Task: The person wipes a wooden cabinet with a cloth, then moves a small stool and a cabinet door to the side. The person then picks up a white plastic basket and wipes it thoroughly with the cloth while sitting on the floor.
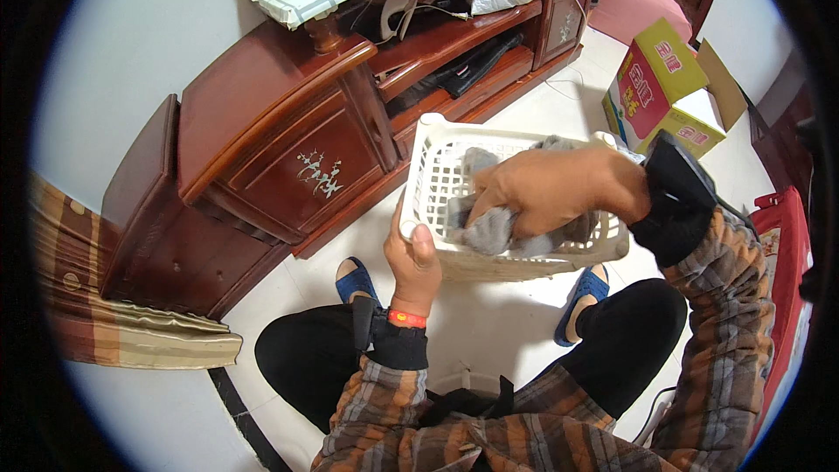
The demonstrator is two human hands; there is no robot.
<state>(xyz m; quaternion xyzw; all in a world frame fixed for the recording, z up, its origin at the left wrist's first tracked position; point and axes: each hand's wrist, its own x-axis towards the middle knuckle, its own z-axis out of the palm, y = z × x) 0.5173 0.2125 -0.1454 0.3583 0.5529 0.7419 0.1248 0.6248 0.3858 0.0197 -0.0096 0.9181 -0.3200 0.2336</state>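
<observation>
Basket [559, 264], white, lattice-sided, near wooden cabinet [297, 157] and open carton [664, 92].
Left hand [415, 267] clamps its corner; right hand [533, 188] obscures grey bundles [489, 232], its hold unclear.

Reddish-brown wooden cabinet [288, 157], white wall [140, 44], pale tiled floor [489, 323], striped curtain [131, 343].
</observation>
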